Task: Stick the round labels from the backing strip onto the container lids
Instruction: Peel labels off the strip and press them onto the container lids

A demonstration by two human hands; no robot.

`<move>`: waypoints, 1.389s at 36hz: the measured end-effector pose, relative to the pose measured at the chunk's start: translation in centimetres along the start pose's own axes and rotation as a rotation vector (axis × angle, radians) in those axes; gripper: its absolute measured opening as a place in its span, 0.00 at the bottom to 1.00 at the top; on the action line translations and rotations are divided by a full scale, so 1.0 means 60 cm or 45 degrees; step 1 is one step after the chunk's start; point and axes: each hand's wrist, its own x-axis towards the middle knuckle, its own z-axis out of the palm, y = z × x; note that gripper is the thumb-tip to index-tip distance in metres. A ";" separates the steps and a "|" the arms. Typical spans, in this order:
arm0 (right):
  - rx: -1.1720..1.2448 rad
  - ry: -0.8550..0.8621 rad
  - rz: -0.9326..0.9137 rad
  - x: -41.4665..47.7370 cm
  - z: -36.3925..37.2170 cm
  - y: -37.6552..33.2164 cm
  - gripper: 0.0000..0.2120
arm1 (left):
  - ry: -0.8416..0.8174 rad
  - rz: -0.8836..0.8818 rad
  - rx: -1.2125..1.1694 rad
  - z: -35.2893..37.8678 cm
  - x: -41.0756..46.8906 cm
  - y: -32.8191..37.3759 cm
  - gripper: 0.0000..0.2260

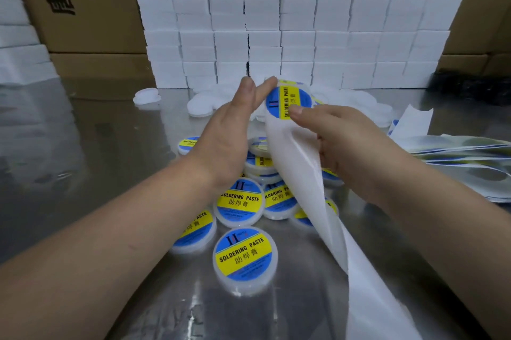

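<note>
The right hand (326, 140) gripped the white paper backing strip (309, 182), thumb on a blue-and-yellow round label (287, 101). The left hand (229, 129) was flat and released, fingertips at the label's edge. The strip hid several labelled white container lids (239, 202).

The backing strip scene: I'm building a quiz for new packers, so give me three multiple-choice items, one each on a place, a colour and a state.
1. Where do the labelled containers lie?
A. On the metal table, below the hands
B. Inside a cardboard box
C. On top of the white block stack

2. What colours is the round label on the backing strip?
A. Red and white
B. Blue and yellow
C. Green and black

3. What is the state of that label?
A. Already stuck on a lid
B. Lying flat on the table
C. On the strip, held up between both hands

Answers:
1. A: they cluster on the shiny table under the forearms.
2. B: a blue disc with a yellow band.
3. C: the right hand grips the strip with its thumb on the label, while the left hand reaches its fingertips to the label's edge.
</note>
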 end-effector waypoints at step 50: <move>-0.539 0.731 -0.029 0.030 -0.029 0.029 0.06 | 0.196 -0.168 1.435 -0.064 0.248 -0.138 0.08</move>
